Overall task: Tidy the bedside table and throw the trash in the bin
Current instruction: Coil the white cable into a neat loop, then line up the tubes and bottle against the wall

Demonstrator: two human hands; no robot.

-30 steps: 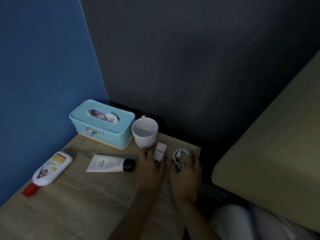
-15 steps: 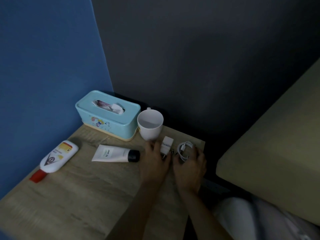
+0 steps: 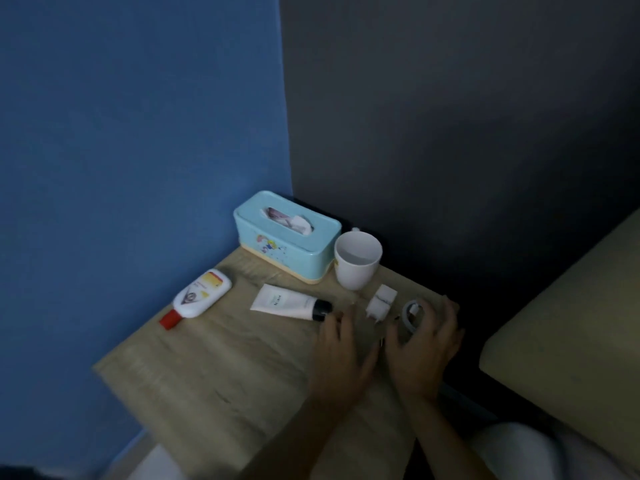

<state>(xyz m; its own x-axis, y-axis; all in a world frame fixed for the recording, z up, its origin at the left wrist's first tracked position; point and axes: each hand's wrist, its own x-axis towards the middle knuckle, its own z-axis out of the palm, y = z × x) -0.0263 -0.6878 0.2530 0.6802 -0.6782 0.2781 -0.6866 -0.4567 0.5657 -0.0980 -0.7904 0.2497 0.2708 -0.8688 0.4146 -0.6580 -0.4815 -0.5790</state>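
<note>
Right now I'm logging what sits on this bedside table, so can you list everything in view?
tissue box: 1, light blue, back corner of table
mug: 1, white, upright, right of tissue box
bottle: 1, white with red cap, lying at left edge
tube: 1, white with black cap, lying mid-table
charger plug: 1, white, in front of mug
cable: 1, white, coiled, near right edge
table: 1, light wood
bed: 1, beige, right
left hand: 1, flat, near plug
right hand: 1, fingers at cable
</note>
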